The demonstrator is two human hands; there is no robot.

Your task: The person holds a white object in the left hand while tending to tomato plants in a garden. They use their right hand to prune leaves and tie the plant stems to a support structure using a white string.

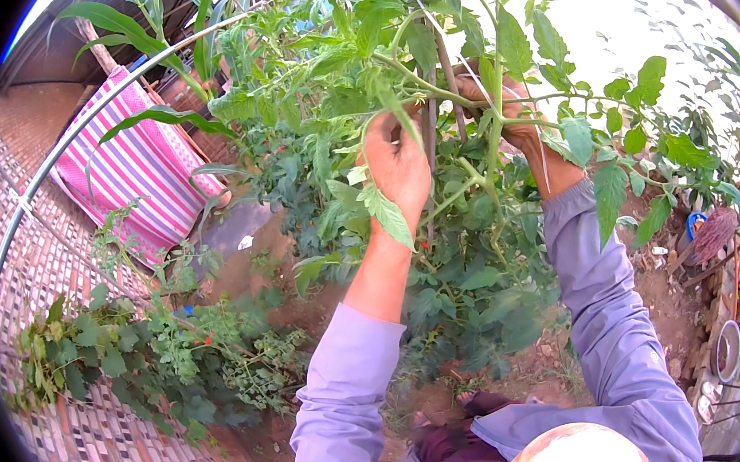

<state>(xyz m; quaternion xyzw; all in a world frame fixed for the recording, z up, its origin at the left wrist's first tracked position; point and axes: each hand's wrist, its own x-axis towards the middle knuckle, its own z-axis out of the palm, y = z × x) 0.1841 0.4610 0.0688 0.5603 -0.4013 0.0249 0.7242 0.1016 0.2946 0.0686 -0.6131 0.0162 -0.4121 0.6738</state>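
Lavender sleeves (604,306) come up my feed nearest to me, one from about 7 o'clock, the other from about 5. Beyond their cuffs, just off centre toward 12 o'clock, I have the left hand (400,167), its fingers curled inward among the leaves, close by the upright stakes (446,63). Whether those fingers grip anything, I cannot tell. At about 2 o'clock I see the right hand (519,110) set behind crossing branches; its fingers are largely hidden, so I can't read how far open they are or what they hold. White cord (434,20) slants down toward it. Around both hands the tall green plant (494,152) spreads from the centre up to 12 o'clock, with branches out to 3. Farther off, I pick out bare soil (526,369) toward 5 o'clock, low vines (105,346) between 8 and 9, patterned paving (97,444) at 8, and pink-striped cloth (136,164) at 10.
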